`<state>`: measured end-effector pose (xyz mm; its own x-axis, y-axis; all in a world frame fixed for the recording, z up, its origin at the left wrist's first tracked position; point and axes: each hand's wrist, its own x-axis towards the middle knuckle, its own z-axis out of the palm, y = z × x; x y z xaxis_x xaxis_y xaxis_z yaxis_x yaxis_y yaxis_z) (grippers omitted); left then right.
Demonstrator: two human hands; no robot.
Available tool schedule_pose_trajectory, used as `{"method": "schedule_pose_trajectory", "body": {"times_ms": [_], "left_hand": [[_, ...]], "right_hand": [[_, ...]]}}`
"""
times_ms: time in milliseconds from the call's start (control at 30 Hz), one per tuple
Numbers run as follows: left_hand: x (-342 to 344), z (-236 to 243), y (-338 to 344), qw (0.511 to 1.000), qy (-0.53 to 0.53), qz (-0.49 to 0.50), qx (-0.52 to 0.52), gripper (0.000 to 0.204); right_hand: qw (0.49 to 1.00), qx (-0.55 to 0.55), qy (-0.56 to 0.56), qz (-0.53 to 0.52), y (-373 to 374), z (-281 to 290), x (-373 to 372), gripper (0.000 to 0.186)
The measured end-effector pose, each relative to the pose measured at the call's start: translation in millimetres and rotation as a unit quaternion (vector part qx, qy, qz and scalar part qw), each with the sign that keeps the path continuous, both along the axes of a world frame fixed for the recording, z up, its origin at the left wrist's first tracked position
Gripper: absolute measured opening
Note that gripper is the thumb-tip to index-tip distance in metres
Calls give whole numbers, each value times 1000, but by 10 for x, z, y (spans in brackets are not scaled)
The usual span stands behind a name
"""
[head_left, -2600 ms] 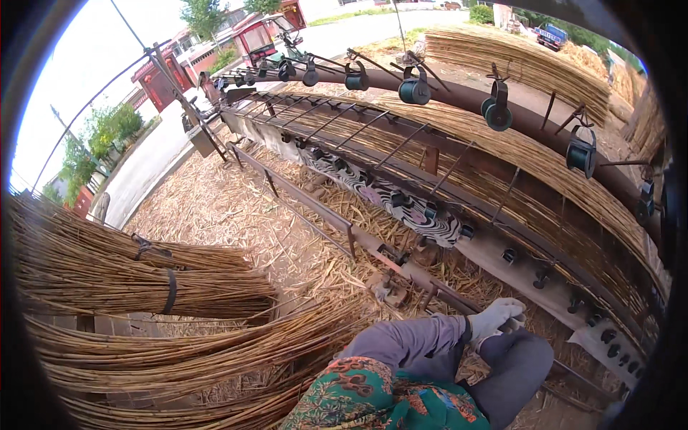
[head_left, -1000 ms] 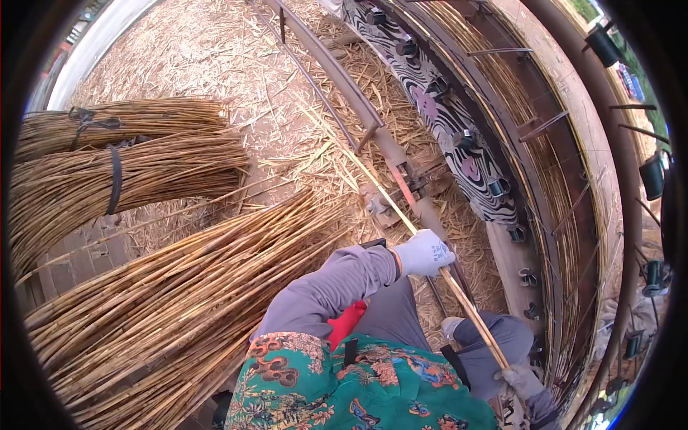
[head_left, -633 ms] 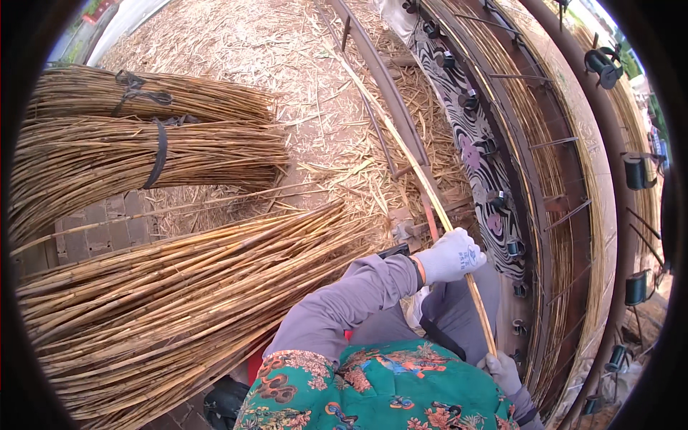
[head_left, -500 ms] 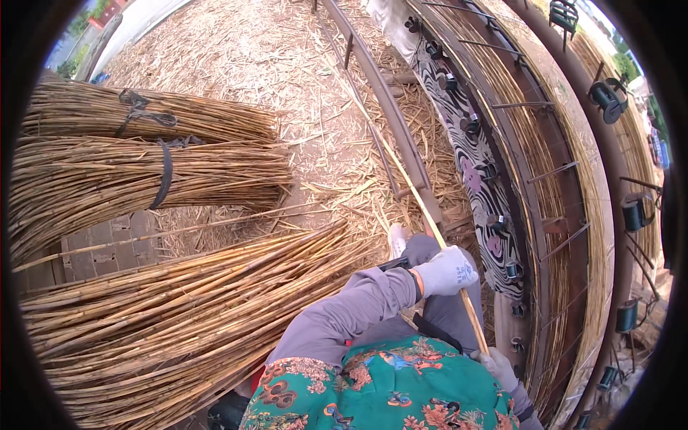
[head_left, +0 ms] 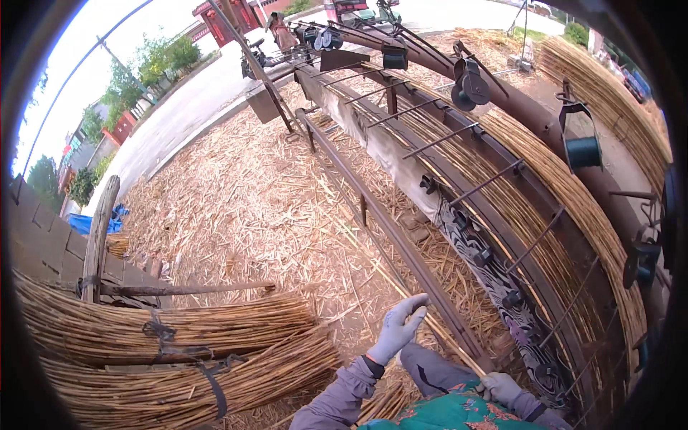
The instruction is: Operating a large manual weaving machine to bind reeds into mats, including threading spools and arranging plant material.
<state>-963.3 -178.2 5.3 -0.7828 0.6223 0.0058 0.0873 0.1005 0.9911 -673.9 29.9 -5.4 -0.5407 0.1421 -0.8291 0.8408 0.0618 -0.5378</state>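
My right hand (head_left: 499, 388), in a pale grey glove, is closed around the near end of a long thin reed stalk (head_left: 459, 350). The stalk slants away from me, up and to the left, beside a brown metal rail (head_left: 390, 222). My gloved left hand (head_left: 398, 330) is raised at the stalk's middle part, thumb and fingers apart and not wrapped round it. Whether its fingertips touch the stalk I cannot tell. Below my left forearm, part of a loose reed pile (head_left: 383, 403) shows beside my green patterned garment (head_left: 441, 412).
Two tied reed bundles (head_left: 215, 326) lie at the lower left beside a wooden post (head_left: 99, 236). Reed scraps (head_left: 236, 193) cover the ground. Along the right runs a long metal frame with rods, reeds and dark thread spools (head_left: 582, 152). A person (head_left: 283, 36) is at the far end.
The view has tilted up, showing the road and the frame's far end. My left hand has opened from its grip on the stalk; my right hand still holds the near end.
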Motion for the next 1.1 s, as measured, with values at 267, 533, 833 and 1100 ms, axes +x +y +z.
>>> {"method": "schedule_pose_trajectory", "body": {"times_ms": [267,533,833,1100], "left_hand": [[-2159,564,-52,963,-100,165,186,31],[-4245,1305,509,941,-55,185,277,38],[-6730,1784,1386,945,76,127,291,72],[-7161,2303,1586,908,139,48,392,42]], "right_hand": [[996,25,71,55,173,225,-1280,38],[986,76,129,77,221,-33,-2013,41],[939,275,122,164,-623,-912,-2560,37],[954,262,-40,139,-1248,-1444,-2925,30]]}}
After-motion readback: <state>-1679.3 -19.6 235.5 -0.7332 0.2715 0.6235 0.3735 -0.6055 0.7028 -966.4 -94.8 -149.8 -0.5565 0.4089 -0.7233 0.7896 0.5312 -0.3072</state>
